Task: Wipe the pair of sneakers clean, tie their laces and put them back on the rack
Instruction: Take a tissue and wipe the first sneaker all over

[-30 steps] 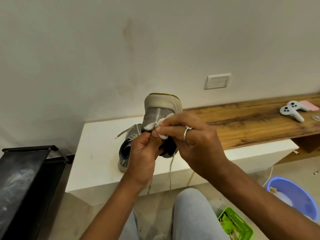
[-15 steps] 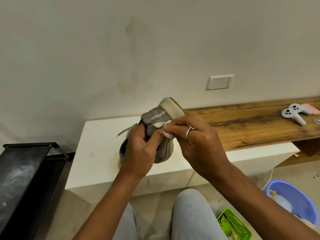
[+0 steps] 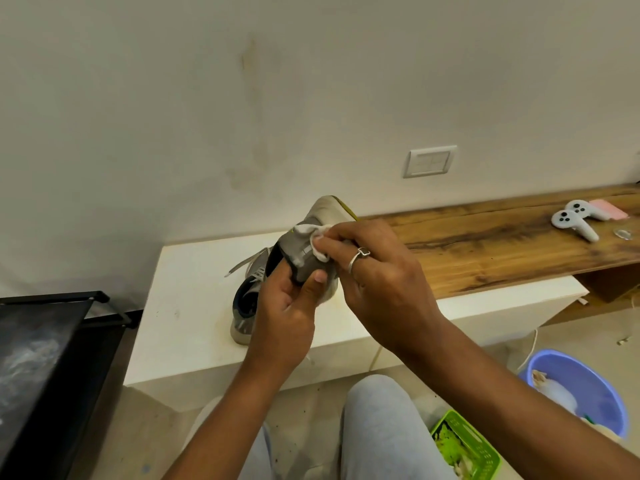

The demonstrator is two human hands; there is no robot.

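My left hand (image 3: pixel 289 308) grips a grey sneaker (image 3: pixel 323 216) with a cream sole, held up in the air above the white bench (image 3: pixel 194 299), sole turned to the right. My right hand (image 3: pixel 377 271), with a ring on one finger, presses a small white cloth (image 3: pixel 317 239) against the sneaker's grey side. The second grey sneaker (image 3: pixel 247 306) lies on the white bench behind my left hand, partly hidden, its loose lace (image 3: pixel 244 265) trailing to the left. The black shoe rack (image 3: pixel 45 358) stands at the left edge.
A wooden shelf (image 3: pixel 485 251) runs to the right with a white game controller (image 3: pixel 575 225) and a pink item on it. On the floor at the right stand a blue basin (image 3: pixel 588 379) and a green basket (image 3: pixel 467 448). My knees in grey trousers are below.
The held sneaker has been turned from toe-up with its sole facing the wall to sole facing right. My right hand with the cloth slid along its side, and my view shifted slightly.
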